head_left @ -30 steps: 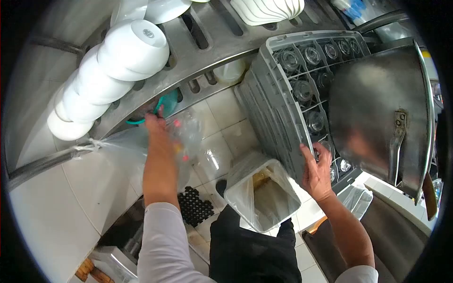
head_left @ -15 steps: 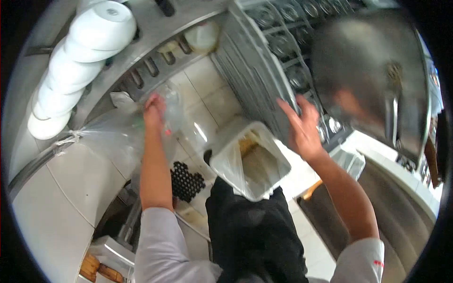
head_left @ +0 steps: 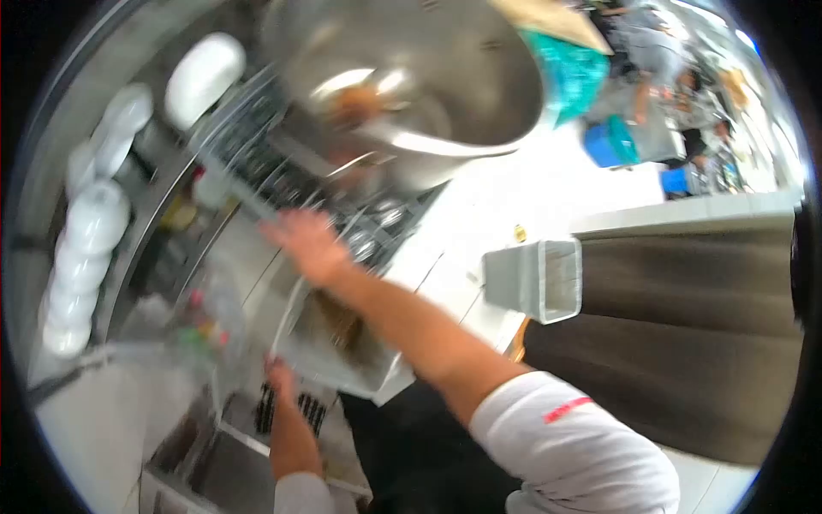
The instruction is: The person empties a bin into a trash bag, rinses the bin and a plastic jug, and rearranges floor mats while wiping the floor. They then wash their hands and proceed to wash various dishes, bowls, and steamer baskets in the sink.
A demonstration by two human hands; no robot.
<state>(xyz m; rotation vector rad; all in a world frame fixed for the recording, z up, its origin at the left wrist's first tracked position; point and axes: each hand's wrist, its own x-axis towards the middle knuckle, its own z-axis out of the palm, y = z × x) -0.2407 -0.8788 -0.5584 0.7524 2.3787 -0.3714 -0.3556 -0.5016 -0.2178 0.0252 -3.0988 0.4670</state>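
My right hand [head_left: 310, 247] is over the near edge of a grey dish rack [head_left: 244, 190], fingers stretched out and somewhat blurred. Clear glasses [head_left: 364, 248] stand in the rack's compartments. Below that hand is a whitish bin [head_left: 364, 390] with a clear liner and brownish residue inside. My left hand [head_left: 280, 377] is low at the bin's left rim. Blur hides whether its fingers grip the rim. To its left hangs a clear plastic bag [head_left: 210, 321] with small coloured bits in it.
A large steel pot [head_left: 437, 94] stands beyond the rack. White bowls [head_left: 77, 265] are stacked at the left. A grey rectangular container [head_left: 514, 278] lies on the white counter. At the far right, people [head_left: 655, 64] stand near a blue bucket [head_left: 610, 141].
My view has swung right, bringing the pot and the far room into sight. My left hand has left the plastic bag and come to the bin. My right hand stays by the rack.
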